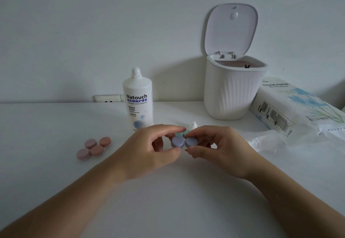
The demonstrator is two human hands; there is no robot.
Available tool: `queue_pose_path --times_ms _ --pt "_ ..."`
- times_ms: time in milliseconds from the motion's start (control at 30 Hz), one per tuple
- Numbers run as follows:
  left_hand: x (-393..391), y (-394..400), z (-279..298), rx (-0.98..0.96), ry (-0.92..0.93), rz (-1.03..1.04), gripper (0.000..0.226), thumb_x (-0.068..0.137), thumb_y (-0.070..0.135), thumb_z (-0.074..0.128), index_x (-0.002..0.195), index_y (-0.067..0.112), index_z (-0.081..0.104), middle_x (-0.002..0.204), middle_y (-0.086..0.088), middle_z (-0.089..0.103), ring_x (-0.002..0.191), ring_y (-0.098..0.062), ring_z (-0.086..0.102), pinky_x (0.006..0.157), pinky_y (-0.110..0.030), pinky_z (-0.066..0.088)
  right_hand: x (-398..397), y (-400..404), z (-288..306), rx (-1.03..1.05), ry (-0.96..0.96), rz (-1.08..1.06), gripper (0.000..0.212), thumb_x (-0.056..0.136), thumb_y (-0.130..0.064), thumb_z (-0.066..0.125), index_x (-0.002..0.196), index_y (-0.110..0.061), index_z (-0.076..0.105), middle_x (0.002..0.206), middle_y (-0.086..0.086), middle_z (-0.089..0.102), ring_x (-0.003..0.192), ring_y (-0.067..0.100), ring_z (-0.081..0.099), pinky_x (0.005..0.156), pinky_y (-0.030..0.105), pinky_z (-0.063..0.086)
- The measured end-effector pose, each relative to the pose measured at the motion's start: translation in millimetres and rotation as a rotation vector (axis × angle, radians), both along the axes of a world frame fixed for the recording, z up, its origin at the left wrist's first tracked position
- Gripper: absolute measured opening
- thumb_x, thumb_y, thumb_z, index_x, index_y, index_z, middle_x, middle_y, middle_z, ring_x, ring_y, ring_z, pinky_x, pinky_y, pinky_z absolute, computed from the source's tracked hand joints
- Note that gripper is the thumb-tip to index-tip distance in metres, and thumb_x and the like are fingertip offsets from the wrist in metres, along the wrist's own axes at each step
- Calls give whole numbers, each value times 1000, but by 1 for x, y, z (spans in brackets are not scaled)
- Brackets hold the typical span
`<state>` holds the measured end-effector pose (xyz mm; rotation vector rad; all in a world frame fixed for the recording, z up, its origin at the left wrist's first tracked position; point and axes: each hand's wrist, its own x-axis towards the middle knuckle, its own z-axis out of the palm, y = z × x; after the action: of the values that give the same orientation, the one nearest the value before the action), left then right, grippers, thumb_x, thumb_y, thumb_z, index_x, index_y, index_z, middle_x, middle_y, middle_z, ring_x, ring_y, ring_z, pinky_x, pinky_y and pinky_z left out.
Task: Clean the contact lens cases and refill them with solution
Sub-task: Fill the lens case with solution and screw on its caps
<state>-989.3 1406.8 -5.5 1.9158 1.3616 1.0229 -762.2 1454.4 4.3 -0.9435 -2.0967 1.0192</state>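
Note:
A purple contact lens case (183, 142) with two round caps is held between both hands just above the white table (56, 125). My left hand (149, 150) pinches its left cap with thumb and fingers. My right hand (218, 148) pinches the right cap. Behind it a teal case (182, 134) is partly hidden by my fingers. Two pink lens cases (94, 148) lie side by side at the left. The white Natouch solution bottle (138, 99) stands upright behind my hands, and its cap (193, 125) stands on the table beside it.
A white ribbed mini bin (233, 90) with its lid up stands at the back right. A tissue paper pack (291, 105) lies at the right, with crumpled clear wrap (265, 140) in front. A wall socket (108, 98) sits behind the table edge.

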Motion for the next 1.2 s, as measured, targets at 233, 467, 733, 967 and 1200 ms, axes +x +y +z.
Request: queue_pose_path --times_ms 233,467,733,967,1200 --pt "-1 1 -1 84 36 84 25 77 46 80 87 29 65 59 12 55 51 -4 41 49 -13 33 0 1 0 19 -6 10 20 84 -20 81 102 -29 75 82 -6 76 74 11 71 75 28 57" --pt "1 0 -1 47 26 39 44 70 58 71 112 43 65 96 21 65 63 -9 51 60 -20 46 0 1 -1 -3 14 8 21 84 -18 81 102 -27 76 83 -5 76 77 17 70 77 32 56" --pt "-1 0 -2 87 89 17 27 79 51 67 104 41 68 79 21 64 58 -14 49 53 -21 42 0 1 -1 1 16 13 20 84 -18 81 100 -29 75 81 -6 75 76 18 70 76 31 55" --pt "-2 1 -2 125 75 72 21 78 47 80 86 33 68 62 23 57 52 -2 43 49 -10 33 0 1 -1 10 4 13 21 83 -21 82 101 -30 75 82 -7 76 76 14 70 75 28 56" --pt "-6 -1 5 5 91 3 14 82 40 80 93 43 72 78 -15 60 69 -27 53 58 -18 39 1 0 1 15 -12 32 25 84 -18 81 102 -34 75 85 -7 76 75 11 69 74 21 54"
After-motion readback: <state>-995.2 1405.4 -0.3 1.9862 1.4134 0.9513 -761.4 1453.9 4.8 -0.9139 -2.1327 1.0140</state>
